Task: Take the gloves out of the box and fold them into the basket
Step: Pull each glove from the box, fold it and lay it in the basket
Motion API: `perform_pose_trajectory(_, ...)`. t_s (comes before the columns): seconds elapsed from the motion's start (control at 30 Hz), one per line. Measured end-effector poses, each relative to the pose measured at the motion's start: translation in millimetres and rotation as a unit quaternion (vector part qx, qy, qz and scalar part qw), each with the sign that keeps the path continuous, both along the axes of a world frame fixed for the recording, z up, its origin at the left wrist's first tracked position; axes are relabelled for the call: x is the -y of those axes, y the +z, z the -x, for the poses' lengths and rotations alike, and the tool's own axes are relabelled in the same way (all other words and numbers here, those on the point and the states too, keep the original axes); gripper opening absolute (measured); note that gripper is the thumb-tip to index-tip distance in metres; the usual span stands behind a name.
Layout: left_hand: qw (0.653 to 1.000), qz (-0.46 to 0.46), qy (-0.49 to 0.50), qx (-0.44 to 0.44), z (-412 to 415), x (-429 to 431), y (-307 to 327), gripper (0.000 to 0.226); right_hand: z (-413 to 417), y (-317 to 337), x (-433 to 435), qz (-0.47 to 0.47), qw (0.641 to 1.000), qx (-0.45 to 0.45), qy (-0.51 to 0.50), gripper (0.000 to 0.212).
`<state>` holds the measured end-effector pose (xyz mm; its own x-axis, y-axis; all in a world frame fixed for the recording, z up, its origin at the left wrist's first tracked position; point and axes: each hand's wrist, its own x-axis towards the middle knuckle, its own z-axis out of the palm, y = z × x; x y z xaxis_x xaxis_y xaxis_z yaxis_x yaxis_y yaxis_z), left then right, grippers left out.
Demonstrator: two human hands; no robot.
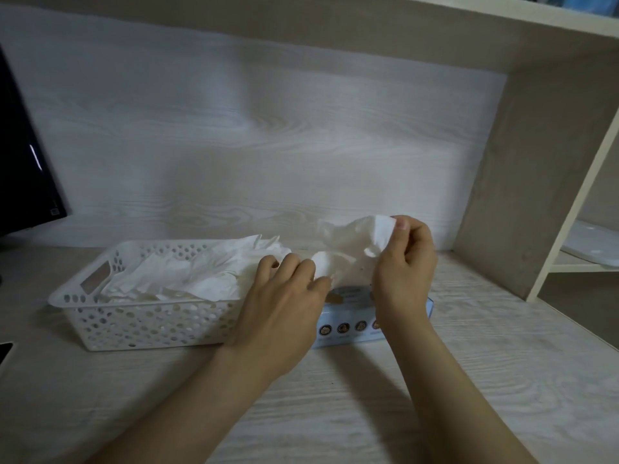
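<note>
A thin translucent white glove [348, 244] hangs crumpled in the air above the light blue glove box [348, 329]. My right hand [403, 266] pinches its upper right edge between thumb and fingers. My left hand [288, 296] grips its lower left part, just over the box top. Both hands cover most of the box; only its front face with round icons shows. To the left stands a white perforated plastic basket [134, 319] with several white gloves [194, 272] lying in it.
The box and basket stand side by side on a pale wood-grain desk [335, 413]. A dark monitor [23, 162] is at the far left. A shelf side panel [522, 195] rises at the right, with a white object [593, 249] on a lower shelf behind it.
</note>
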<state>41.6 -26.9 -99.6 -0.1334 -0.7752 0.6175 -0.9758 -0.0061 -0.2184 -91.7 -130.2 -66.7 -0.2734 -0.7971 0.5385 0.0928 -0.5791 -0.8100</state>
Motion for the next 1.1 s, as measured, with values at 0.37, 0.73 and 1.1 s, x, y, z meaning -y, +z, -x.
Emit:
perform_pose_trajectory(0.37,0.992,0.008,-0.031,-0.122,4,-7,11,0.04,1,11,-21,0.13,0.99,-0.025,-0.056,0.019)
perform_pose_trajectory(0.73,0.88,0.213,-0.168,-0.39,-4,-16,29,0.015,1,16,-28,-0.1,0.948,-0.011,0.302,0.021)
perform_pose_trajectory(1.1,0.828,0.194,-0.189,-0.49,-19,-18,32,0.011,3,10,-34,-0.068,0.87,-0.208,0.442,0.036)
